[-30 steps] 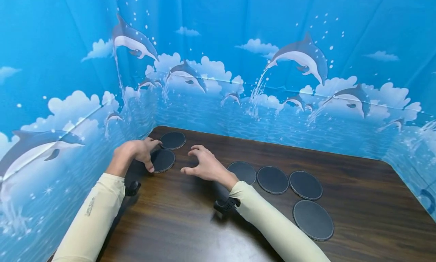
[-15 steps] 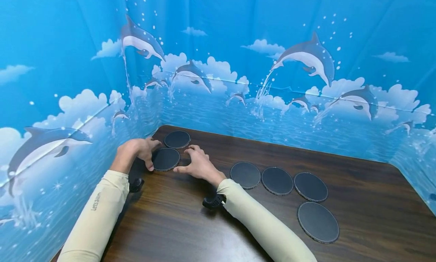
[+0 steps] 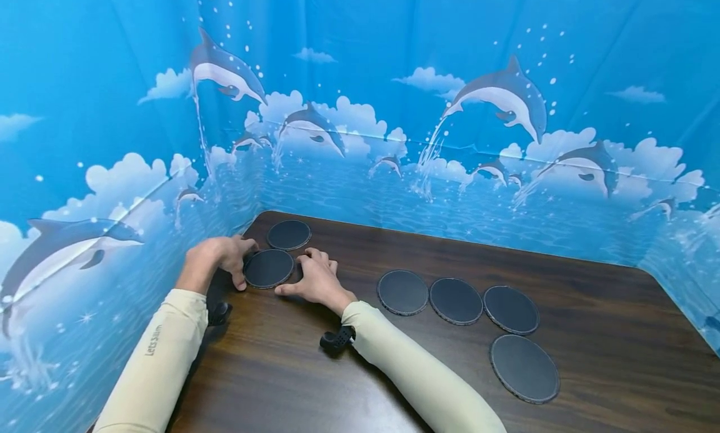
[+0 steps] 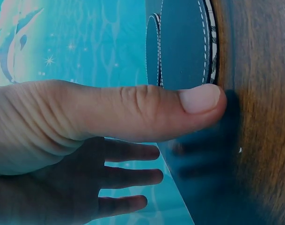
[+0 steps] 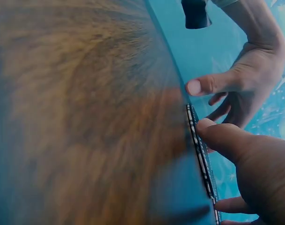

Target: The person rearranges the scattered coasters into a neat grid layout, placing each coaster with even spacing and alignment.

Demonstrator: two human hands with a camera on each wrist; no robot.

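A round dark coaster (image 3: 269, 268) with a stitched rim lies flat at the left end of the table, between my two hands. My left hand (image 3: 222, 258) is at its left rim, thumb toward me and fingers toward the back. In the left wrist view the thumb (image 4: 142, 112) extends straight to the coaster's edge (image 4: 184, 42). My right hand (image 3: 316, 280) is on the other side, thumb and fingers spread around the right rim. Seen from the right wrist, that thumb (image 5: 226, 136) overlaps the stitched edge (image 5: 200, 152). Just behind lies a second coaster (image 3: 289, 235).
Farther right on the brown wooden table (image 3: 270, 370) lie more such coasters: one (image 3: 402, 292), another beside it (image 3: 456, 301), a third (image 3: 511, 310), and one nearer me (image 3: 525, 368). A blue dolphin-print curtain (image 3: 360, 170) hangs around the left and back edges.
My right hand has moved left and come up to the right rim of the nearer left coaster, uncovering the coaster behind its wrist. My left hand stays at the left rim.
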